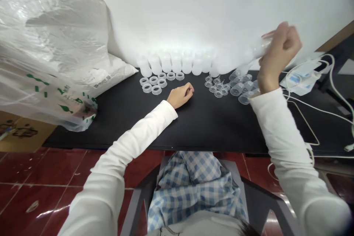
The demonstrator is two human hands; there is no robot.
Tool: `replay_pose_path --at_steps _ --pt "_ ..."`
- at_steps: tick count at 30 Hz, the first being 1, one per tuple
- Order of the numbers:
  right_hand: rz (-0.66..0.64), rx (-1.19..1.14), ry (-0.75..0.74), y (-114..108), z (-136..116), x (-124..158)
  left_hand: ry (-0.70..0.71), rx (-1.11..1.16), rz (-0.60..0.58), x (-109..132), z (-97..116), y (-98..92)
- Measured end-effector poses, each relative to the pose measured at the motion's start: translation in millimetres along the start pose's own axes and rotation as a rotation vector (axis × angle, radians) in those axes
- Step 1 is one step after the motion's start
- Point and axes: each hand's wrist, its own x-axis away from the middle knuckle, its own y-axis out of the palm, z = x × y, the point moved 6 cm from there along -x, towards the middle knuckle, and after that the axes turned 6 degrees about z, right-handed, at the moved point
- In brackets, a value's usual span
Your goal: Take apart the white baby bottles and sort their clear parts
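Observation:
My left hand point(181, 96) rests on the black table with its fingers curled and nothing visible in them. To its left lie several translucent plastic rings point(156, 89); behind it stands a row of frosted white bottles point(176, 62). My right hand point(280, 53) is raised at the back right, blurred by motion. Its fingers close around a clear plastic piece point(260, 48), too smeared to name more exactly. Below and left of that hand are clear dome-shaped caps point(237, 89). Small clear nipple-shaped pieces point(218, 93) lie between the two hands.
A big white plastic sack point(55, 18) and a clear bag with green print point(47, 92) crowd the left end of the black table point(210, 129). White cables point(332, 66), a white-and-blue box point(300, 81) and a dark flat device point(301, 121) lie on the right.

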Motion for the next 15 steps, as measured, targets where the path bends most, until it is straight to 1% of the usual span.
replay_pose_path --at_steps 1,2,4,5,7,8,11,15 --pt "0.036 0.054 -0.021 -1.2 -2.7 -14.6 -0.010 -0.017 -0.007 0.0 0.4 0.0" --pt "0.013 0.136 -0.023 2.9 -3.7 -26.7 -0.020 -0.034 -0.014 0.1 0.8 0.0" --pt "-0.081 0.362 0.009 18.1 0.3 -42.3 -0.044 -0.068 -0.030 0.5 1.8 -0.2" --pt "-0.156 0.440 0.025 29.0 4.5 -45.3 -0.056 -0.083 -0.039 0.7 2.3 -0.2" --pt "-0.264 0.566 0.053 49.7 16.1 -44.3 -0.076 -0.107 -0.054 1.0 3.1 -0.2" --pt "-0.298 0.613 0.060 59.1 22.7 -41.7 -0.084 -0.115 -0.057 1.0 3.3 -0.3" --pt "-0.361 0.658 0.040 82.5 41.0 -31.8 -0.094 -0.125 -0.054 0.7 3.3 -0.5" --pt "-0.410 0.728 0.049 98.0 62.6 -20.7 -0.104 -0.128 -0.062 0.7 3.9 -0.7"
